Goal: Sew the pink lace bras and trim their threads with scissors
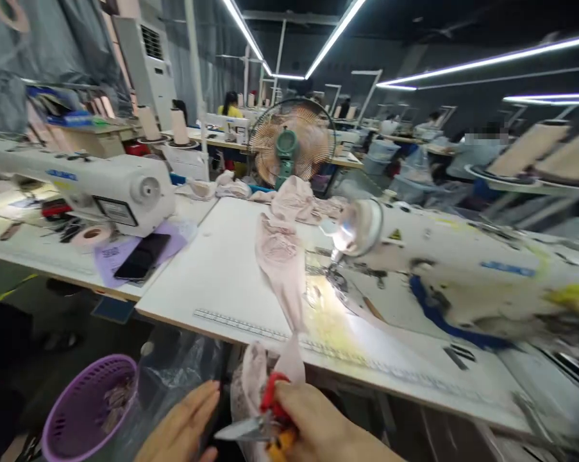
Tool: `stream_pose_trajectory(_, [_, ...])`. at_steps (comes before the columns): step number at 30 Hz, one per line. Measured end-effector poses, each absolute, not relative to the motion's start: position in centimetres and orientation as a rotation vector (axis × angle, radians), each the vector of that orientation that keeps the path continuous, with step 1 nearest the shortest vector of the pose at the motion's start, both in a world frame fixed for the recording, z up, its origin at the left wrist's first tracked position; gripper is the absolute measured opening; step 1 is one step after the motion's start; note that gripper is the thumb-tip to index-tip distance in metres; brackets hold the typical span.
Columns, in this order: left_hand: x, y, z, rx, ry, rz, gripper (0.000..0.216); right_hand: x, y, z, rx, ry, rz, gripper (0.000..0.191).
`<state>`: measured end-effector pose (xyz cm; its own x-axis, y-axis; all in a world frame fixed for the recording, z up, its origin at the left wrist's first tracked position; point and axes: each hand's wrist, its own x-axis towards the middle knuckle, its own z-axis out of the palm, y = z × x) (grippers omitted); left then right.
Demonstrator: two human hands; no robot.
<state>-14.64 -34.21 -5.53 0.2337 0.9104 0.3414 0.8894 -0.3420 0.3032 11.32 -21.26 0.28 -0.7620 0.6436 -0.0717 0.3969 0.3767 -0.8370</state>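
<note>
Right hand (318,417) grips scissors (243,428), left hand (181,423) hovers flat and empty; pale cloth (282,263) drapes over the table (207,269) edge, looking light, soft, floppy, probably best pinched at its narrow stretch

Phone (143,256) left of fabric (283,256)

One left hand (183,420) and one right hand (318,417) are in view, with one pair of scissors (251,428). Nearby are two large white sewing machines (481,256), one fan (287,142), one dark phone (143,256), one purple basket (61,402) and four large thread cones (179,127), two on each side.
</note>
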Motion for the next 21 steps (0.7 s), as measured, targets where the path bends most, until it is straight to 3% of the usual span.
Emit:
stream_pose_trajectory(2, [-11.7, -33.2, -4.6, 2.666, 1.495, 0.743, 0.053, 11.7, -22.3, 0.9, -0.847, -2.473, 1.408, 0.013])
stream_pose_trajectory(5, [-6.5, -32.1, -3.1, 2.536, 1.438, 0.703, 0.020, 14.2, -23.3, 1.6, -0.834, -2.542, 1.438, 0.021])
stream_pose_trajectory(12, [-3.8, -31.8, 0.7, 2.245, 1.346, 0.761, 0.031, 21.4, -20.9, 2.4, -0.775, -2.708, 1.566, 0.028])
stream_pose_trajectory(21, [-7.7, -31.9, 0.9, 1.349, 1.488, 0.602, 0.038, 22.6, -18.1, 2.0, -0.848, -2.764, 1.319, 0.034])
